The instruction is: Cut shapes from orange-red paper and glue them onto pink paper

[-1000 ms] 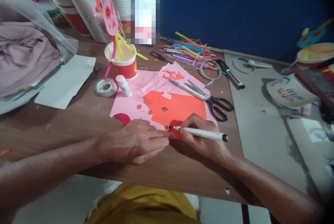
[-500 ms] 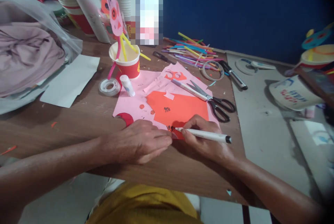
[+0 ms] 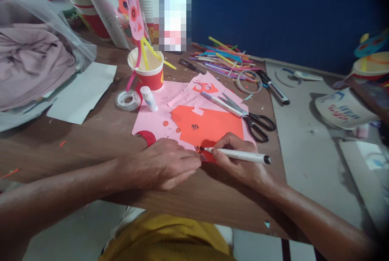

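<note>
A white marker (image 3: 243,155) with a black end lies in the grip of my right hand (image 3: 234,157), pinched between thumb and fingers. Its tip touches small black writing near the lower edge of an orange sheet of paper (image 3: 217,125). My left hand (image 3: 173,161) rests palm down with fingers stretched out at the sheet's lower left, fingertips close to the writing. Pink paper (image 3: 146,122) with cut-outs lies underneath. Black-handled scissors (image 3: 258,125) and a second, capped-looking pen (image 3: 220,103) lie across the papers. A glue stick (image 3: 148,98) stands on the pink paper.
A red-and-white paper cup (image 3: 148,76) holds a pink paper figure (image 3: 136,18) on pipe cleaners. Left of it sit a tape roll (image 3: 127,99) and white card (image 3: 83,90). Colored pipe cleaners (image 3: 225,58), another tape roll (image 3: 249,82) and a black marker (image 3: 275,88) lie behind the scissors.
The marker tip has shifted very slightly along the black writing, which looks a little darker there. My left hand stays in place; the view has moved a touch.
</note>
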{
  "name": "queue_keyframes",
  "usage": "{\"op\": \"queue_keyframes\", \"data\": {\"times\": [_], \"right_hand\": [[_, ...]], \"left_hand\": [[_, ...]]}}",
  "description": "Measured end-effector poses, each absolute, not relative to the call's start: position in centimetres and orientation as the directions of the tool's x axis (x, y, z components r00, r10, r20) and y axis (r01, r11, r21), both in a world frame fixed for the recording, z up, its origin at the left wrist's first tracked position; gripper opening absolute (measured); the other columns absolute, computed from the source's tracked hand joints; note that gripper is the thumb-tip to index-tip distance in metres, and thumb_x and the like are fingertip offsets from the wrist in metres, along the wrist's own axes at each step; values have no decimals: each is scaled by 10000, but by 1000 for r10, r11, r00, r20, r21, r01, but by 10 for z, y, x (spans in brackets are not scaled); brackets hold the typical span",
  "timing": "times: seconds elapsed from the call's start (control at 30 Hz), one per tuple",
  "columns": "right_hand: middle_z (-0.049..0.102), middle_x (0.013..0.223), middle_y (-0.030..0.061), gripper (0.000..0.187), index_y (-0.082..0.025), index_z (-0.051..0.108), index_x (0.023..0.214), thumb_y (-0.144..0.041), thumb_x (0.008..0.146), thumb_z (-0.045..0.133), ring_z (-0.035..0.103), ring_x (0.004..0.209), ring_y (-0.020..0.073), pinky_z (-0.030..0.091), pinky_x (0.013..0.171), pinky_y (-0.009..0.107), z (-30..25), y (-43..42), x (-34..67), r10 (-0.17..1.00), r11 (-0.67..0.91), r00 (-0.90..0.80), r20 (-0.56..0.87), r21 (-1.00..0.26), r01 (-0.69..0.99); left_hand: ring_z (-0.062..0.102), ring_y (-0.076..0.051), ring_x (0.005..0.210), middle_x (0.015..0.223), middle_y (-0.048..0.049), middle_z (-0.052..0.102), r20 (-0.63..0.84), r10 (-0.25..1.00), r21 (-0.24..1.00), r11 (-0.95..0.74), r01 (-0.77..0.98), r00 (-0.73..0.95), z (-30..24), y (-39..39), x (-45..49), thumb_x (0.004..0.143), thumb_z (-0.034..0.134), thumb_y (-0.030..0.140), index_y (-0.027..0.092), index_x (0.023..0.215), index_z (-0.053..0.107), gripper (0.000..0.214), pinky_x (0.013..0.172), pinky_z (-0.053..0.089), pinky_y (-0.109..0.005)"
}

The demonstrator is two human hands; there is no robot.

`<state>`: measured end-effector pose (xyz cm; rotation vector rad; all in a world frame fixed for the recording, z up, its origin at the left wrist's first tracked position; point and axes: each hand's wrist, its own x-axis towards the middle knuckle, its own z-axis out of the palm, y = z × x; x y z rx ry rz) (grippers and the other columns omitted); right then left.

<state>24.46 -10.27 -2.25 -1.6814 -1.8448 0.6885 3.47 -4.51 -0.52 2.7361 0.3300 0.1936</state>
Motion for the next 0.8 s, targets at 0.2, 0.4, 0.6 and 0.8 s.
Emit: {"op": "queue_keyframes", "data": {"times": [0.2,0.4,0.6,0.8], "right_hand": [[558,523,-28,108,-180,524,637,-218,738,534,466,441,78,342,415,178,-21,-102,247,995,97,-94,43,-689,718],[542,525,-37,89,-176,530,656,-207,738,543,457,450,77,337,424,178,-24,-102,250,994,96,-97,41,-725,682],[556,542,-31,84,-177,522,655,-188,737,537,478,467,87,359,443,187,-25,-102,249,999,35,-39,13,-769,638],[551,527,-35,77,-173,528,656,-197,729,537,465,449,79,347,434,186,-22,-101,246,999,44,-51,13,-724,689]], "left_hand": [[576,-151,716,791,-46,637,104,277,383,-898,219,955,-5,-47,35,869,382,177,193,919,594,218,672,430,-259],[575,-147,701,779,-45,638,125,247,380,-907,183,961,-4,-44,35,872,385,182,192,931,596,220,666,424,-253],[576,-154,720,798,-47,641,128,254,365,-911,193,959,-3,-45,35,872,384,184,190,900,603,221,671,424,-261],[572,-150,702,770,-46,639,117,260,363,-910,202,958,-6,-45,35,872,390,190,183,874,597,207,662,420,-254]]}}
